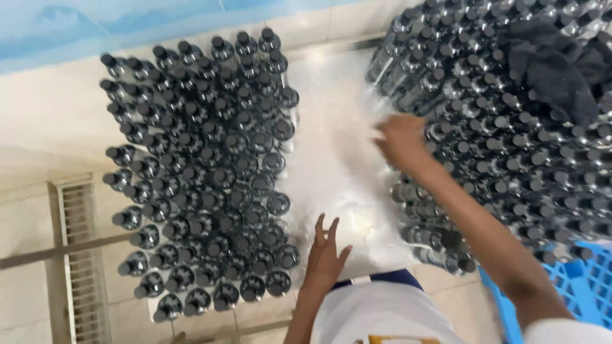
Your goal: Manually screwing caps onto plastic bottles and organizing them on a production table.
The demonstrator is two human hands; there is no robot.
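Black-capped bottles (204, 165) stand left; your right hand (401, 141), blurred so the fingers' grip is unclear, reaches the right batch (510, 140). Left hand (325, 255) rests open, fingers spread; a firm hold seems needed.

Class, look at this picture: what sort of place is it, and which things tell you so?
Probably a bottling or packing area, worked on a tiled floor. Two large blocks of black-capped clear bottles stand in rows, a blue plastic crate sits nearby, and the right hand reaches among the bottles.
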